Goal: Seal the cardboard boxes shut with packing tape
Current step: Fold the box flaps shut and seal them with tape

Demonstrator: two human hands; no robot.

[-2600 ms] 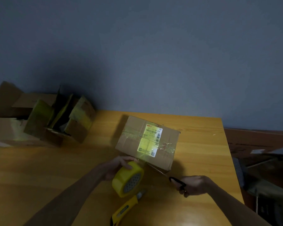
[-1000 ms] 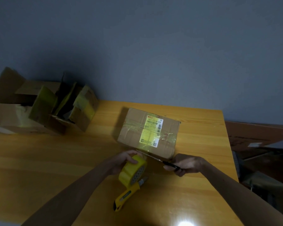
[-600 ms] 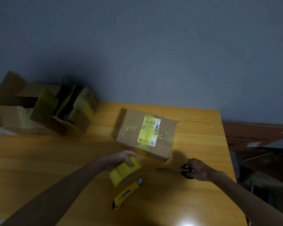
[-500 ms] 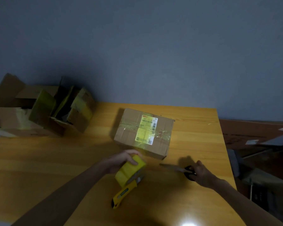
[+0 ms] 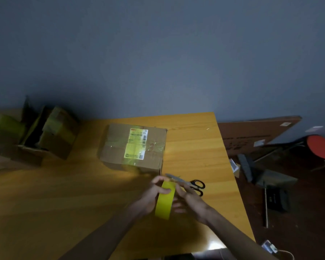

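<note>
- A wooden desk (image 5: 64, 194) fills the lower left and centre of the frame, with a dim grey-blue wall (image 5: 158, 53) behind it.
- Open cardboard boxes (image 5: 45, 136) with raised flaps stand at the far left edge.
- A closed, labelled cardboard box (image 5: 133, 147) sits at the centre, with tape across its top.
- Just below it, the left hand (image 5: 150, 196) grips the yellow tape roll (image 5: 164, 201), which stands on edge with the thumb over its rim.
- The right hand (image 5: 189, 200) lies against the roll's right side. Its fingers are blurred, so I cannot tell whether they grip.
- Black-handled scissors (image 5: 193, 183) lie on the desk just beyond the right hand.
- At the right, on the dark floor, are a brown board (image 5: 251, 136) and a red stool (image 5: 321, 147).
</note>
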